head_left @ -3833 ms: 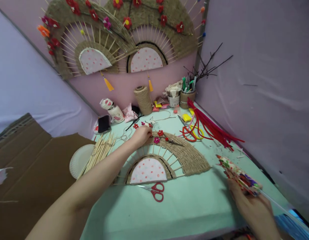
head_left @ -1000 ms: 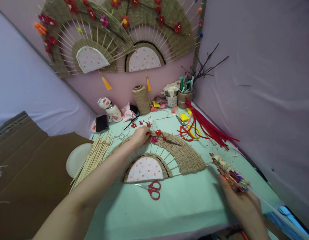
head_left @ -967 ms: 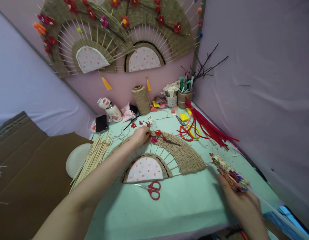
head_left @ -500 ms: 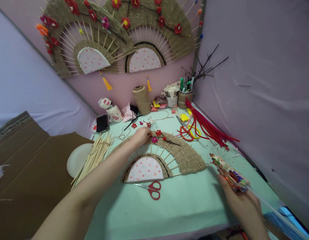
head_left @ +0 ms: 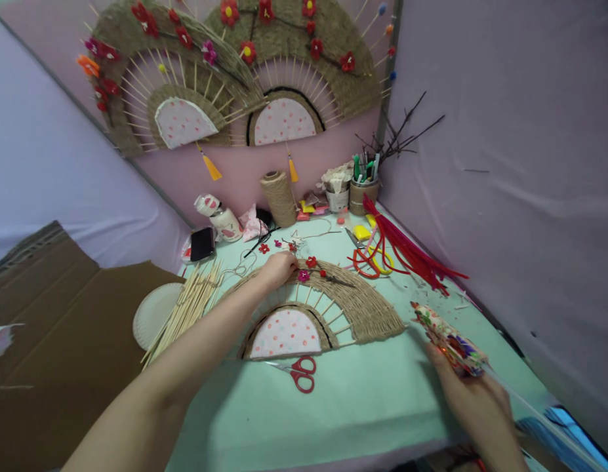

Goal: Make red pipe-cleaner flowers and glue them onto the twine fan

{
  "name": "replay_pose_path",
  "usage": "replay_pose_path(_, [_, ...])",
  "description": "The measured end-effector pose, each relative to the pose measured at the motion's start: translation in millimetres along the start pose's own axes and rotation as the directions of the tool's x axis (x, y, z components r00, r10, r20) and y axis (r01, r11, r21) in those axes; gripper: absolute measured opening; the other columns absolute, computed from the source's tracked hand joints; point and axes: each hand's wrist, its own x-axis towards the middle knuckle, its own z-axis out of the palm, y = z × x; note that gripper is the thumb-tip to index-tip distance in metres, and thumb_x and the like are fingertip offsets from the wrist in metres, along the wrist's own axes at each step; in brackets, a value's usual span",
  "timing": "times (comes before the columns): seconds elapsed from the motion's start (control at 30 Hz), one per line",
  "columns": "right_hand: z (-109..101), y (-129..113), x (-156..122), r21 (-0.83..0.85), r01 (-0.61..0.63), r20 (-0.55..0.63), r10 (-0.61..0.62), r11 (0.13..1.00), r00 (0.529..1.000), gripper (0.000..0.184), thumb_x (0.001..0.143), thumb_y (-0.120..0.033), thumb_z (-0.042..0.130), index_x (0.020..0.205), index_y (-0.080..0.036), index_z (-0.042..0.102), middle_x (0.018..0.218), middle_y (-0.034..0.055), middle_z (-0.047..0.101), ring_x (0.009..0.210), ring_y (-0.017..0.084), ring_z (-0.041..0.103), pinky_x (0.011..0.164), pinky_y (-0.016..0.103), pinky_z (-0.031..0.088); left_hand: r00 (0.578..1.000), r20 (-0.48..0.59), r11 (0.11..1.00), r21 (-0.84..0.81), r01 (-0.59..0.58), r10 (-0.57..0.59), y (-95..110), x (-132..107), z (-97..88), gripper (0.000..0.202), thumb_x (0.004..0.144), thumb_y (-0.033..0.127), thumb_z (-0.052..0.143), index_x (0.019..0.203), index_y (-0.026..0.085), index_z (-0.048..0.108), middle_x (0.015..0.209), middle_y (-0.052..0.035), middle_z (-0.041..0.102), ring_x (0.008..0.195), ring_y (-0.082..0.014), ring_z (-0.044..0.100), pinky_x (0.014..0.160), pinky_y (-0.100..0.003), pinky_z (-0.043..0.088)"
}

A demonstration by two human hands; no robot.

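A woven twine fan lies on the table, with a dotted white half-round at its base. My left hand reaches to the fan's upper edge, fingers closed and pressed down; what they grip is hidden. Just right of those fingertips, a red flower, a magenta flower and a dark twig sit on the weave. At the right, my right hand is wrapped round a flower-patterned glue gun, its nozzle pointing toward the fan. A clear glue stick trails from its back.
Red-handled scissors lie before the fan. Left are thin sticks, a paper plate and cardboard. Behind stand a twine spool and a pen holder; red pipe cleaners lie right. Finished fans hang on the wall.
Both hands stay nearly where they were, the left on the fan and the right holding the glue gun. The view has shifted very slightly.
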Motion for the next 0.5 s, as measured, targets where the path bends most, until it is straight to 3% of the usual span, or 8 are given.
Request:
replay_pose_path(0.13, [0.9, 3.3, 0.8, -0.02, -0.012, 0.009, 0.013, 1.0, 1.0, 0.047, 0.078, -0.057, 0.042, 0.093, -0.019, 0.065, 0.092, 0.0108, 0.071, 0.092, 0.031, 0.064, 0.076, 0.035, 0.049, 1.0, -0.002, 1.0, -0.003, 0.019, -0.019, 2.3, -3.2, -2.8, 0.026, 0.08, 0.017, 0.05, 0.095, 0.017, 0.071, 0.094, -0.0101, 0.071, 0.091, -0.0227, 0.063, 0.083, -0.031, 0.046])
replay_pose_path(0.23, [1.2, 5.3, 2.1, -0.011, -0.002, 0.02, 0.002, 1.0, 1.0, 0.05, 0.077, -0.058, 0.042, 0.096, -0.018, 0.065, 0.097, 0.0115, 0.07, 0.096, 0.032, 0.063, 0.079, 0.036, 0.049, 0.999, -0.021, 0.999, -0.013, 0.042, -0.043, 2.8, -9.8, -9.1, 0.046, 0.078, 0.016, 0.054, 0.124, 0.018, 0.057, 0.11, -0.0106, 0.068, 0.1, -0.0239, 0.063, 0.085, -0.031, 0.046])
replay_pose_path(0.3, [1.5, 5.5, 2.5, -0.005, 0.015, 0.025, -0.015, 1.0, 1.0, 0.052, 0.077, -0.059, 0.041, 0.097, -0.017, 0.065, 0.1, 0.012, 0.07, 0.098, 0.033, 0.062, 0.081, 0.037, 0.049, 0.997, -0.04, 0.998, -0.024, 0.058, -0.058, 2.9, -17.3, -14.5, 0.057, 0.077, 0.015, 0.056, 0.133, 0.02, 0.048, 0.121, -0.0099, 0.064, 0.107, -0.0236, 0.06, 0.088, -0.03, 0.045])
replay_pose_path(0.4, [2.7, 6.7, 1.8, -0.041, -0.013, 0.034, 0.015, 0.999, 0.999, 0.056, 0.077, -0.061, 0.04, 0.098, -0.016, 0.065, 0.1, 0.0127, 0.07, 0.097, 0.034, 0.063, 0.08, 0.039, 0.049, 0.991, -0.072, 0.993, -0.047, 0.107, -0.11, 4.1, -34.6, -20.9, 0.051, 0.081, 0.018, 0.055, 0.131, 0.02, 0.05, 0.126, -0.01, 0.061, 0.113, -0.0239, 0.057, 0.093, -0.031, 0.043])
replay_pose_path(0.5, [3.6, 11.5, 0.5, -0.083, -0.03, 0.026, 0.032, 0.996, 0.999, 0.057, 0.078, -0.062, 0.039, 0.098, -0.017, 0.065, 0.097, 0.0125, 0.07, 0.094, 0.034, 0.064, 0.077, 0.04, 0.05, 0.979, -0.1, 0.983, -0.073, 0.169, -0.176, 8.5, -59.9, -21.2, 0.04, 0.084, 0.026, 0.054, 0.123, 0.018, 0.057, 0.118, -0.0111, 0.065, 0.109, -0.0253, 0.06, 0.092, -0.033, 0.045])
